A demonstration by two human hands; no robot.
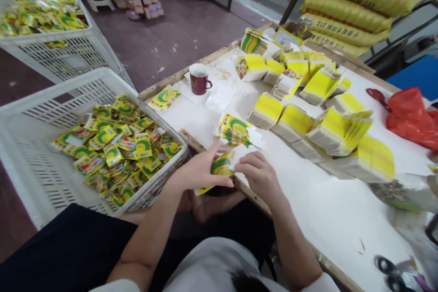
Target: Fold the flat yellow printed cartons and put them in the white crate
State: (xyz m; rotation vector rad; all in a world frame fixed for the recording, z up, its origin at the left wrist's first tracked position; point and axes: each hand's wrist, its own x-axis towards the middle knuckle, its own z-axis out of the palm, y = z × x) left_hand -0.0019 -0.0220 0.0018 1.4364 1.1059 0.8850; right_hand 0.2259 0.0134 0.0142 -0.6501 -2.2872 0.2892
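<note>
My left hand (200, 171) is closed round a small yellow-and-green printed packet (221, 166), held just off the near edge of the white table (328, 210). My right hand (260, 174) pinches the same packet from the right side, fingers curled. Just beyond my hands a short stack of the same printed packets (234, 128) lies on the table. To my left a white plastic crate (41, 164) holds several loose packets (119, 150) of this kind.
Stacks of yellow-edged flat packets (328, 127) cover the table's middle and far side. A dark red mug (200, 78) stands at the far left corner. A red plastic bag (412, 116) lies at right, scissors (390, 271) near right. A second crate (58, 50) and yellow sacks (356, 4) stand behind.
</note>
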